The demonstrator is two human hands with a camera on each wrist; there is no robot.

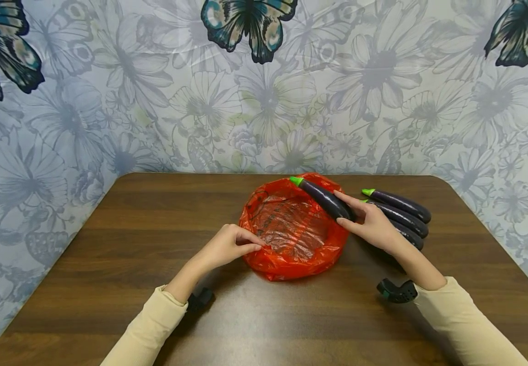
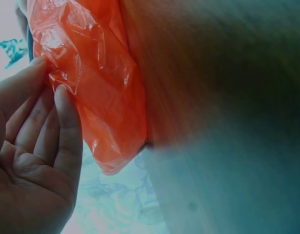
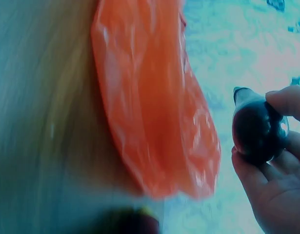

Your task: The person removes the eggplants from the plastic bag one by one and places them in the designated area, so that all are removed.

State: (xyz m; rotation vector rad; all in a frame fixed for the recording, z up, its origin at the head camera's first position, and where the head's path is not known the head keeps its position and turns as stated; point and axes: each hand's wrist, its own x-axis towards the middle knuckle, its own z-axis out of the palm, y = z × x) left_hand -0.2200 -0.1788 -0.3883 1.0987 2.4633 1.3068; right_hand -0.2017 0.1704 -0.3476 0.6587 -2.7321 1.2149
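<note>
A red plastic bag (image 1: 291,264) stands on the table with its mouth spread wide and rim rolled outward. At its near left rim, my left hand (image 1: 229,246) pinches the plastic between thumb and fingers; the left wrist view shows the fingertips on the bag (image 2: 101,97). My right hand (image 1: 374,223) grips a dark purple eggplant (image 1: 321,195) by its thick end, green stem pointing to the far left. This eggplant is held above the right side of the bag's opening. In the right wrist view, the eggplant (image 3: 257,129) appears end-on between thumb and fingers, raised beside the bag.
Several more eggplants (image 1: 399,203) lie side by side on the table right of the bag, partly hidden behind my right hand. The brown wooden table (image 1: 154,213) ends at a wall covering (image 1: 268,112) printed with flowers and butterflies.
</note>
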